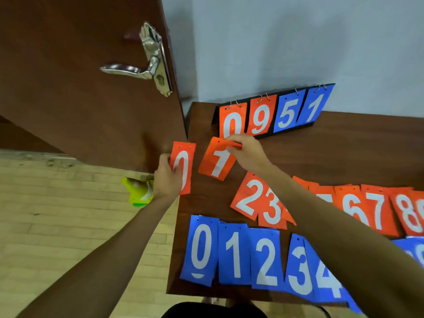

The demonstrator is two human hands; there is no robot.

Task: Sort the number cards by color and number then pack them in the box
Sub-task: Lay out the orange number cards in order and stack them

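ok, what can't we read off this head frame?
- Orange row: the right forearm covers the cards between 3 and 6.
- Cards past orange 8: cut off by the right edge.
- Blue row: hidden by the forearm beyond 4.
- Box: none visible.
- Green object on the floor: partly behind the left hand, unidentifiable.

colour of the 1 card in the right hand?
Orange with a white numeral: the 1 card pinched at its top by the right hand, head view.

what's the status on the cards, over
Left hand holds orange 0. Right hand pinches orange 1. Orange and blue rows laid out on table. No box in view.
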